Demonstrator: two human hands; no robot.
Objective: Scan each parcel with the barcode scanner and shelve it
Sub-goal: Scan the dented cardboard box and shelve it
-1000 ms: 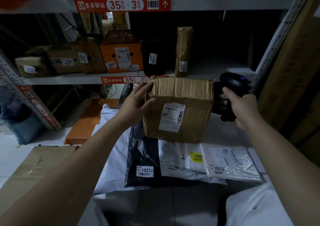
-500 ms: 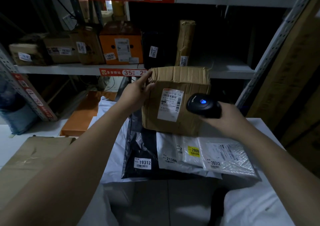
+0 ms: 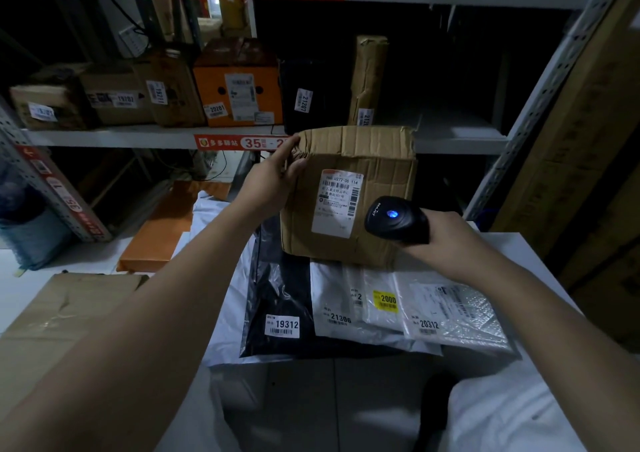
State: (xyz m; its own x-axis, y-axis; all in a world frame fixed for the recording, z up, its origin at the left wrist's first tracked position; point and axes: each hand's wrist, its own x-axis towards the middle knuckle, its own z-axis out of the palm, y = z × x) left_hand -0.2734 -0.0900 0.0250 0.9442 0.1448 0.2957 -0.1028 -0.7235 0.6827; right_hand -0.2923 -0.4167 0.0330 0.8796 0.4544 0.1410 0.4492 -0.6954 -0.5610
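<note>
A crumpled brown cardboard parcel stands tilted on the pile of bags, its white shipping label facing me. My left hand grips the parcel's upper left corner. My right hand holds a black barcode scanner with a blue light lit on top. The scanner's head sits just right of the label, close to the parcel's face. Under the parcel lie flat mailer bags: a black one marked 19312, a white one marked 21306 and a bubble mailer marked 20312.
The shelf behind holds a row of labelled boxes, among them an orange box and a tall brown parcel; its right part is bare. A flat orange box and a brown carton lie at left. Large cartons stand at right.
My right hand has swung the scanner from behind the parcel's right side round to its front, next to the label. The parcel stays held by my left hand.
</note>
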